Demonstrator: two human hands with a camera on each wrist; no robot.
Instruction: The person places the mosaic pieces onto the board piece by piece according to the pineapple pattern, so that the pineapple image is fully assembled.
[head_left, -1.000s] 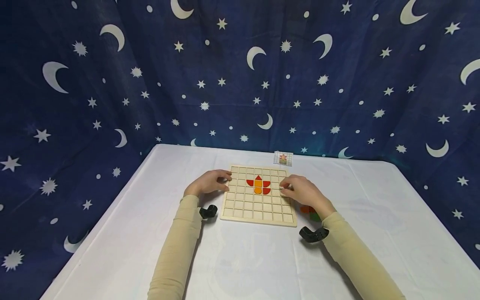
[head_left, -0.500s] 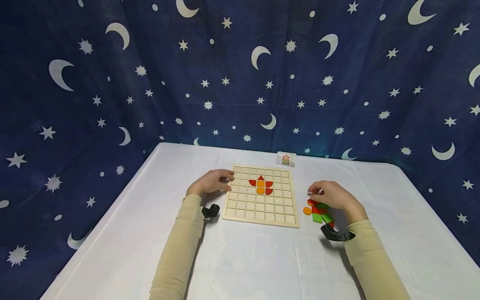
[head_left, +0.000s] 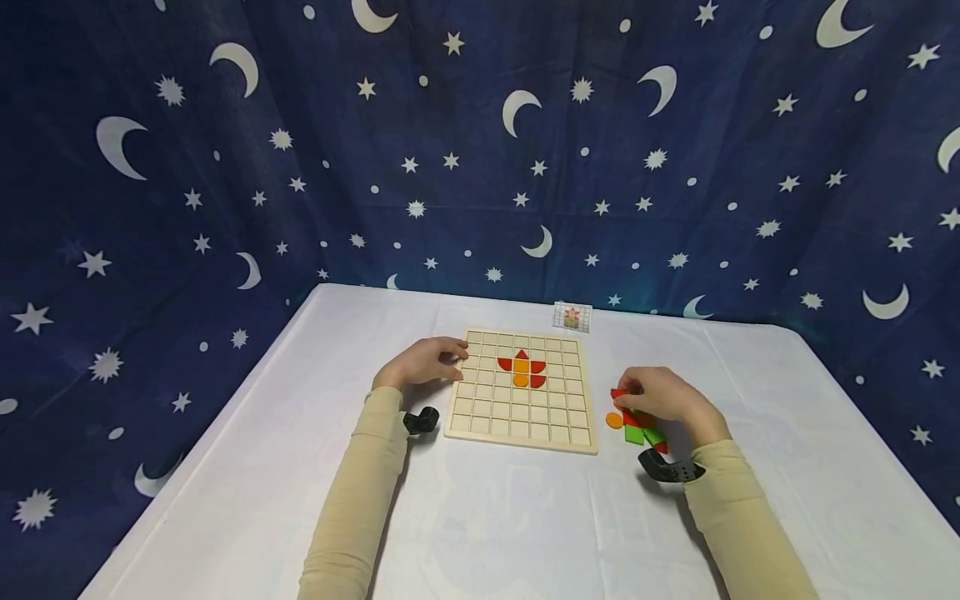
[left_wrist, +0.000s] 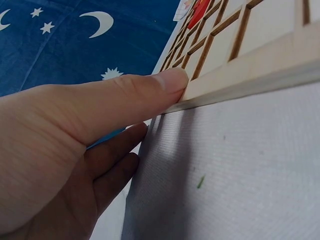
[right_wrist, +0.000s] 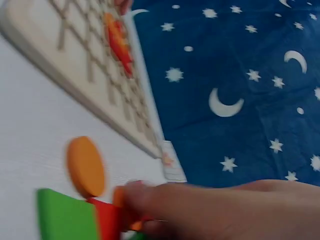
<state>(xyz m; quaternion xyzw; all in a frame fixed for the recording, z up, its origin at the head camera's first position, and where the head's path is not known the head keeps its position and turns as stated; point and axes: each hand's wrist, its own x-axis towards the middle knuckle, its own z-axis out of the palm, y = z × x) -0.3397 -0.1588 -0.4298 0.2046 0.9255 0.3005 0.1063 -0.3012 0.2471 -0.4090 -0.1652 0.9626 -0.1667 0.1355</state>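
My left hand [head_left: 422, 364] lies along the left edge of a square wooden grid board [head_left: 487, 425]. In the left wrist view the thumb [left_wrist: 172, 82] touches the board's rim, with the other fingers lower beside it. Red quarter-round pieces [head_left: 537, 367], a red triangle [head_left: 522, 354], an orange square [head_left: 521, 367] and an orange disc [head_left: 521, 381] sit in the grid. My right hand [head_left: 660, 393] reaches down into a loose pile of pieces right of the board. A red piece [head_left: 617, 392] shows at its fingertips; I cannot tell whether they pinch it.
Green pieces [head_left: 634, 435] and a loose orange disc [head_left: 614, 420] lie on the white-covered table [head_left: 495, 517] near the right hand. A small pattern card [head_left: 572, 317] is behind the board. A dark blue curtain [head_left: 450, 125] with moons and stars hangs behind.
My right hand has left the board's right side and gone right to the loose pieces, then dipped slightly. A red piece has shifted at its fingertips. The left hand stays at the board.
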